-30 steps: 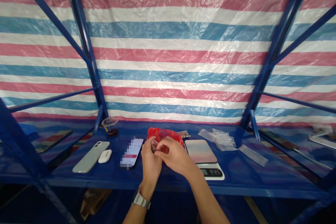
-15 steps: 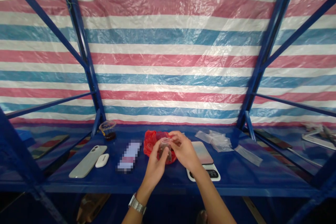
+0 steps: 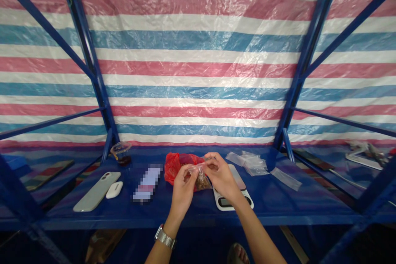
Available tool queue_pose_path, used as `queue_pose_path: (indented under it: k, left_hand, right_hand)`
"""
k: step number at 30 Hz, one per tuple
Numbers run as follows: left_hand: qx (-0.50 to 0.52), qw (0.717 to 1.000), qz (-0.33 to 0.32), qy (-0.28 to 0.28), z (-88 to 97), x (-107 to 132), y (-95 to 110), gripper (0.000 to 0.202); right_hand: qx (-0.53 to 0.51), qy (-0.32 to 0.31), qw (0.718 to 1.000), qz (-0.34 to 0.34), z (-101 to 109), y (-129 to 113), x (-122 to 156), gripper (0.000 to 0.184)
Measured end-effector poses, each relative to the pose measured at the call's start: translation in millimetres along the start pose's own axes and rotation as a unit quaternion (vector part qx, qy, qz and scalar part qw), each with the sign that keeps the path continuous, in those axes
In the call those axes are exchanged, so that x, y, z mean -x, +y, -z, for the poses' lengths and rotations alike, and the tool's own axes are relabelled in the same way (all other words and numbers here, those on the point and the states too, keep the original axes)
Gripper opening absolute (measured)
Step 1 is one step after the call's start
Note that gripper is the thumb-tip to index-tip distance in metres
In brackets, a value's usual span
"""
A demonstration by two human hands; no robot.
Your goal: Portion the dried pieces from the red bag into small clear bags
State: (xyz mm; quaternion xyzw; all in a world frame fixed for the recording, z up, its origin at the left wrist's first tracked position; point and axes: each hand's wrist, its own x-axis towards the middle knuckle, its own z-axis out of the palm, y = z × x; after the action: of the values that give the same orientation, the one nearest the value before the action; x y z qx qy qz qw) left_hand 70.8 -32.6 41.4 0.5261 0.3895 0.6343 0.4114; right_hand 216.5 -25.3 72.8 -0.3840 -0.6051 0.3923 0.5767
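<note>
The fingertips (image 3: pixel 189 172) of both hands pinch the top of a small clear plastic bag (image 3: pixel 198 169), its brownish contents hanging in front of a red plastic bag (image 3: pixel 173 169). The left hand (image 3: pixel 183 187), wrist upright in a metal wristwatch (image 3: pixel 164 236), faces the right hand (image 3: pixel 221 174), which angles inward above a digital kitchen scale (image 3: pixel 232 199).
</note>
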Motion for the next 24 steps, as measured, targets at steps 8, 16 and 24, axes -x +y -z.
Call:
queue_pose_path:
  k: [8, 16, 24]
  left_hand:
    - [-0.006, 1.0, 0.003, 0.009, 2.1, 0.2, -0.1, 0.035]
    - [0.002, 1.0, 0.017, -0.024, 4.2, -0.2, 1.2, 0.034]
    - [0.012, 0.999, 0.002, -0.037, 3.3, 0.0, 0.3, 0.033]
  right_hand:
    - [0.058, -0.017, 0.998, 0.023, -7.7, -2.9, 0.4, 0.041]
    - [0.088, 0.002, 0.995, 0.037, -7.2, 8.9, -0.3, 0.042]
    - [0.087, -0.007, 0.995, 0.044, -4.7, 6.1, 3.2, 0.037]
